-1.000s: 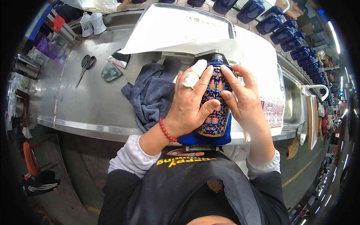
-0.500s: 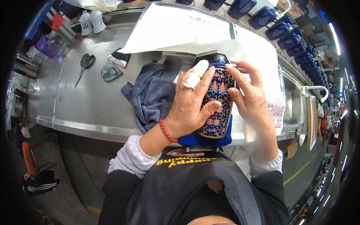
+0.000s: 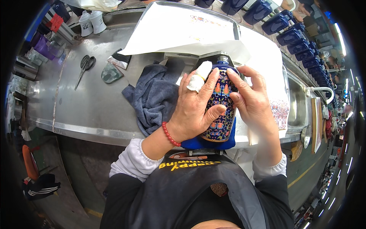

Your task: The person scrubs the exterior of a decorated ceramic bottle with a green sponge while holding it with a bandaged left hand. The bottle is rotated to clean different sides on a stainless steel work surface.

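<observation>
A dark blue bottle (image 3: 222,89) with a colourful floral pattern and a bare neck lies tilted on a bright blue pad (image 3: 227,143) at the bench edge. From its left side my left hand (image 3: 192,105) holds it, index finger stretched up to the shoulder and thumb across the front. White wrapping covers the tips of two fingers of that hand. My right hand (image 3: 253,93) grips the bottle's upper right, index fingertip on the pattern near the shoulder and thumb at the right edge. Its other fingers are bent beside the bottle. The bottle's underside is hidden.
A grey-blue towel (image 3: 152,95) lies crumpled left of the bottle. Beyond it are scissors (image 3: 84,70) and a dark green scraper-like piece (image 3: 111,73). A tray (image 3: 183,26) with white patterned sheets stands behind. Blue bottles (image 3: 275,23) line the far right, above a sink (image 3: 296,101).
My right index fingertip has slid slightly left and down onto the bottle's front. The row of blue bottles at the back has shifted toward the left. My left hand stays nearly still.
</observation>
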The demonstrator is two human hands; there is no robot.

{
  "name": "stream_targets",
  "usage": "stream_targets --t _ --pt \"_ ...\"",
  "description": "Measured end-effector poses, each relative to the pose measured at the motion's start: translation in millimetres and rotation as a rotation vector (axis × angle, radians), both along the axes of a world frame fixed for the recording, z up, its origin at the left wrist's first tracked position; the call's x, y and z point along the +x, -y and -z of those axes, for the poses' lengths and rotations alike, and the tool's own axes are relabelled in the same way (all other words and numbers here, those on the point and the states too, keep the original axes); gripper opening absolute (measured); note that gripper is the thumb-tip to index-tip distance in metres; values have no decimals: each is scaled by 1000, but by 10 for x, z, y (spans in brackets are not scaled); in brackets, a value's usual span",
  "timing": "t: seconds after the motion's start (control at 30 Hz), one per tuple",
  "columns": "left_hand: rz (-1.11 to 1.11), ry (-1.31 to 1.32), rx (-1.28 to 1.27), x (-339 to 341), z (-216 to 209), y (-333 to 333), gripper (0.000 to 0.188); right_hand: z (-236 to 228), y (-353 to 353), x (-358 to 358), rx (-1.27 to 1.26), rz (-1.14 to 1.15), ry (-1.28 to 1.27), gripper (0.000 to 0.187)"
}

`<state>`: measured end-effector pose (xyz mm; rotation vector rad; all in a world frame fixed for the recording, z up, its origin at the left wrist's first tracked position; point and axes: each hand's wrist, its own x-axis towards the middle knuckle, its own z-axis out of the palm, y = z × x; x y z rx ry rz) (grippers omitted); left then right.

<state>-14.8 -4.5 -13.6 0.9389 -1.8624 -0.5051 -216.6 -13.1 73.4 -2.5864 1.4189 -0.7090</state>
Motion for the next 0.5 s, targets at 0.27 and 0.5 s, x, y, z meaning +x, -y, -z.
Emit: stream_targets --t 0.27,0.5 --pt "-10 32 2 -11 6 -3 86 14 6 26 5 0 1 42" --pt "-14 40 7 -17 -5 -7 85 13 -4 51 -27 2 -22 42"
